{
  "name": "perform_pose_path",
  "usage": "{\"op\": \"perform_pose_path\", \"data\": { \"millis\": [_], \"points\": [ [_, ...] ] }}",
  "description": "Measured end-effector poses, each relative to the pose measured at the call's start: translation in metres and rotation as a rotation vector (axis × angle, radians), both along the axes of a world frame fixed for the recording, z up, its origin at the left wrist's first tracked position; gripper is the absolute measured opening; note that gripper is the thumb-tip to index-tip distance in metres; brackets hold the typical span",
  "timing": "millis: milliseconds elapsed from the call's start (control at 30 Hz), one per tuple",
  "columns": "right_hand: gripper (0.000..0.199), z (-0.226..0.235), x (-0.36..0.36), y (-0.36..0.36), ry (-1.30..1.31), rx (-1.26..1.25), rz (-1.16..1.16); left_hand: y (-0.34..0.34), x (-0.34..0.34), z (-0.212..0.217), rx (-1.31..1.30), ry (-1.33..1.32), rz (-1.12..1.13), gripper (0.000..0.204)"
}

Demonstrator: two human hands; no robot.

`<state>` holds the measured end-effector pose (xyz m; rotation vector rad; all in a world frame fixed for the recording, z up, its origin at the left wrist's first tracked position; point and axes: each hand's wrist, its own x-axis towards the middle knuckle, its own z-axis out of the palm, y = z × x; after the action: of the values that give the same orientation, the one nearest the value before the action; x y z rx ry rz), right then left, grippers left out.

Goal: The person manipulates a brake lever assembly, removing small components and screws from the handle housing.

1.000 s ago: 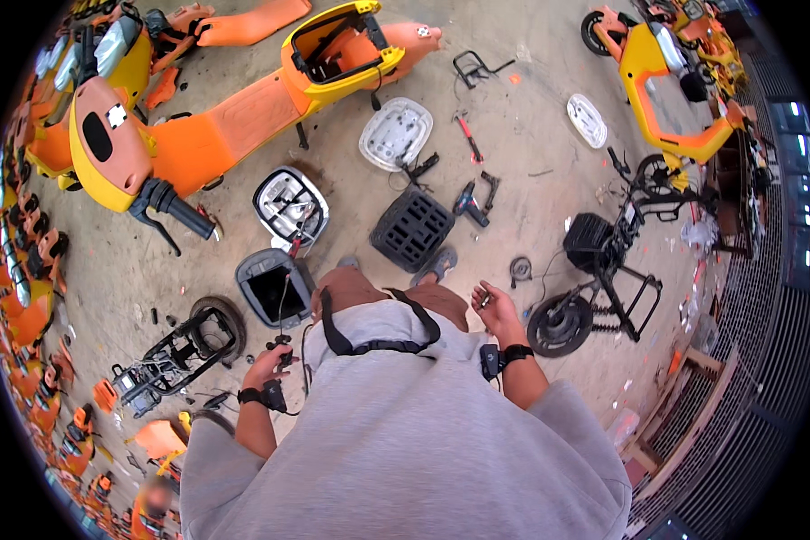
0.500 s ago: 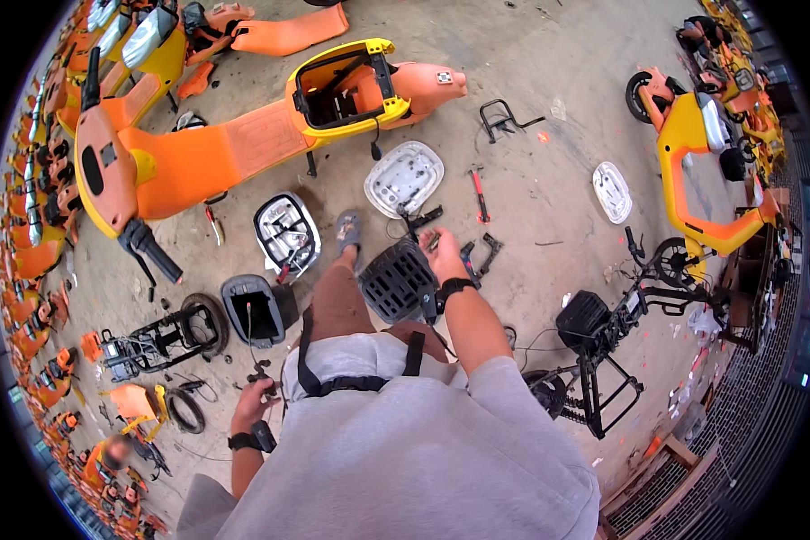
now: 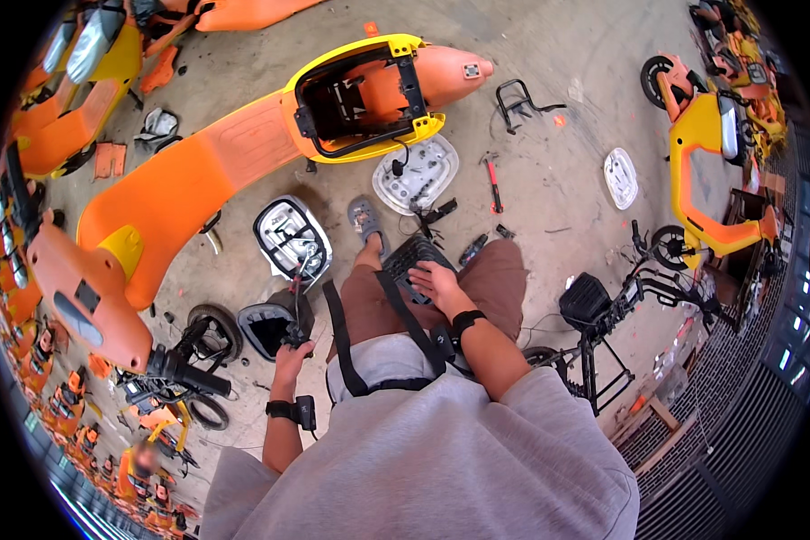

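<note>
My left hand (image 3: 291,358) is closed on a small dark part (image 3: 293,337), too small to name, above the edge of a grey tub (image 3: 266,333). My right hand (image 3: 436,283) lies with fingers stretched out over a black slatted basket (image 3: 414,256) between my knees, partly hidden by that hand and a strap. Ahead of the left hand, a white-rimmed seat base (image 3: 292,238) rests on the floor with tools or fittings in it.
An orange and yellow scooter body (image 3: 234,157) stretches across the front left. Beyond my feet lie a white tray-like cover (image 3: 423,180), a red-handled hammer (image 3: 493,184) and a black bent frame (image 3: 520,106). A stripped black scooter frame (image 3: 594,337) stands at right.
My left hand has moved forward and right, still holding the dark part. The right hand has drawn back onto the basket, its fingers now extended. My view has shifted, and my knees are more bent.
</note>
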<state>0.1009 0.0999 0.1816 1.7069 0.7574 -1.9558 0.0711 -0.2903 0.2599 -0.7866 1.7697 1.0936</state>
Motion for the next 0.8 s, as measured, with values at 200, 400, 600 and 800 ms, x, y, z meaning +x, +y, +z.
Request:
{"op": "perform_pose_path", "data": {
  "millis": [200,400,600,800],
  "points": [
    [0.037,-0.005,-0.037,0.020,0.002,-0.025,-0.001,0.038,-0.043,-0.025,0.014,0.043,-0.079,0.039],
    [0.035,-0.045,-0.035,0.070,-0.111,-0.024,0.111,0.101,-0.068,-0.038,-0.587,0.385,-0.378,0.049],
    [0.034,-0.170,-0.110,0.173,0.106,0.057,-0.108,0.124,-0.070,-0.097,-0.804,0.576,-0.274,0.065],
    [0.035,-0.278,-0.128,0.231,0.380,0.202,-0.311,0.132,-0.086,-0.201,-0.875,1.051,-0.427,0.069]
  ]
}}
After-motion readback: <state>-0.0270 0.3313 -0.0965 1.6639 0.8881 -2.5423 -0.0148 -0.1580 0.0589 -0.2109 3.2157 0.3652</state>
